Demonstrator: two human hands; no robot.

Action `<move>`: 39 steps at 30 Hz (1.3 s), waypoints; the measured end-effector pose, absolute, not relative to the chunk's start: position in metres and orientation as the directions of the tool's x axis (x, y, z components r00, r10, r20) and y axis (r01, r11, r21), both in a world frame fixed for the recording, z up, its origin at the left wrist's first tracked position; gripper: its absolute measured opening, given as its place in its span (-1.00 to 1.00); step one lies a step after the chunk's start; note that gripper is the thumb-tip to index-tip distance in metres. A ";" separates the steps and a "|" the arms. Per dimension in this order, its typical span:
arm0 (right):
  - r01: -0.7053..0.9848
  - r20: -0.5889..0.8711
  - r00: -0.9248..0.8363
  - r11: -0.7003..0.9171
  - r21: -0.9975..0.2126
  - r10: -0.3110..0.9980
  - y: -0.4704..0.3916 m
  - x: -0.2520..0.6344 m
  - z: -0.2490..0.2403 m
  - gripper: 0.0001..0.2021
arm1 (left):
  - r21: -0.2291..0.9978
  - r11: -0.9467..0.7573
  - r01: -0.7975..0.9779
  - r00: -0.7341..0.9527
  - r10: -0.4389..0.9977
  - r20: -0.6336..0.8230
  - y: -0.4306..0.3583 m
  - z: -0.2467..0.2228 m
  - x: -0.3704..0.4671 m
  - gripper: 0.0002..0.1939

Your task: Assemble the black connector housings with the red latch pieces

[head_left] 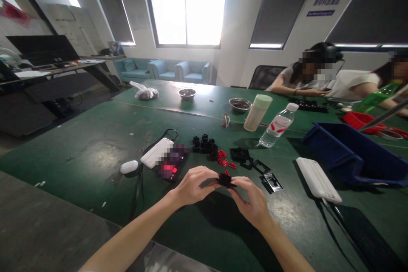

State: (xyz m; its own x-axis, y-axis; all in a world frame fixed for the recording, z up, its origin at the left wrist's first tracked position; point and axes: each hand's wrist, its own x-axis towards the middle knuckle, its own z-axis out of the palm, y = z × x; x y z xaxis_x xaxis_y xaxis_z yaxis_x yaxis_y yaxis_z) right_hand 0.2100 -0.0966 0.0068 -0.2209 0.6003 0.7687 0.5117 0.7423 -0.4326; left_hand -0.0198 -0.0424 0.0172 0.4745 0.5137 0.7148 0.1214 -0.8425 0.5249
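Between my two hands is a small black plastic part (225, 179), with a bit of red showing at its top. My left hand (198, 183) pinches its left side with thumb and fingers. My right hand (250, 199) grips the right side the same way. Just beyond lie several small red plastic pieces (223, 162) and a cluster of round black parts (204, 143). Black square housings (240, 154) sit to the right of these, beside a black frame (261, 166) and a silver-faced frame (273, 182).
Left of my hands lie a phone (174, 163), a white power bank (156, 153) and an earbud case (129, 167). A water bottle (278, 126), a green-capped bottle (257, 112), a blue bin (347, 148) and another power bank (318, 179) stand rightward. Two people sit at the far right.
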 end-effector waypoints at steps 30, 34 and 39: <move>0.513 0.768 -0.209 0.737 -0.441 0.605 -0.096 0.209 0.008 -0.70 | 0.512 -0.849 0.131 0.480 0.507 0.716 -0.040 0.016 -0.020 -0.84; 0.513 0.763 -0.206 0.732 -0.449 0.613 -0.097 0.209 0.007 -0.69 | 0.514 -0.846 0.144 0.479 0.514 0.712 -0.040 0.014 -0.020 -0.85; 0.514 0.765 -0.208 0.733 -0.445 0.610 -0.096 0.209 0.007 -0.69 | 0.521 -0.841 0.145 0.485 0.519 0.704 -0.041 0.013 -0.020 -0.85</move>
State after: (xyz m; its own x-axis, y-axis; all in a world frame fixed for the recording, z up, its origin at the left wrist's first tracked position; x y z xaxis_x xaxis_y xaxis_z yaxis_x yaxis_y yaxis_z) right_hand 0.2092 -0.0964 0.0075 -0.2078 0.6102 0.7645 0.5145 0.7329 -0.4451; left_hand -0.0202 -0.0406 0.0135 0.4850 0.5192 0.7037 0.1451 -0.8413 0.5207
